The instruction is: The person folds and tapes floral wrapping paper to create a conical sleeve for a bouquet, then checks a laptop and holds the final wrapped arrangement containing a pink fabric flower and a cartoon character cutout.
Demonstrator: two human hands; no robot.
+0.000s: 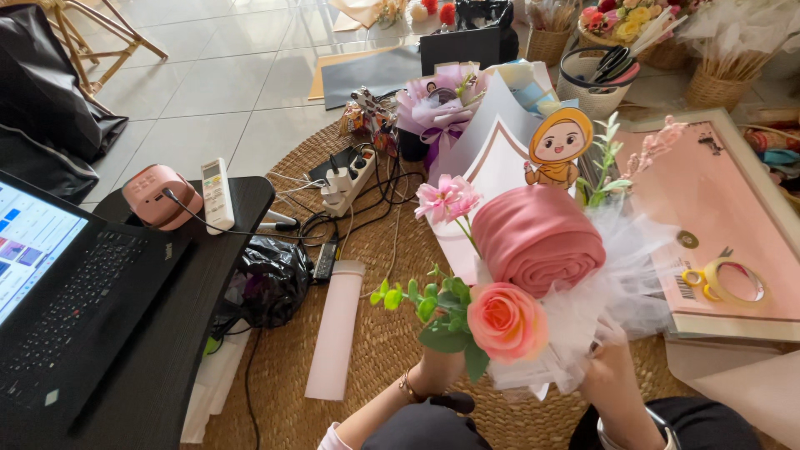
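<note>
I hold a bouquet upright in front of me. It has a rolled pink cloth, a peach rose, a pink flower, green leaves, white tulle and a cartoon figure topper. My left hand grips the bouquet's base from below on the left, mostly hidden by leaves. My right hand grips the tulle wrap on the lower right.
A black low table at left carries a laptop, a pink device and a white remote. A power strip, a pink tube, a purple bouquet, a pink box with a tape roll, and baskets surround the woven mat.
</note>
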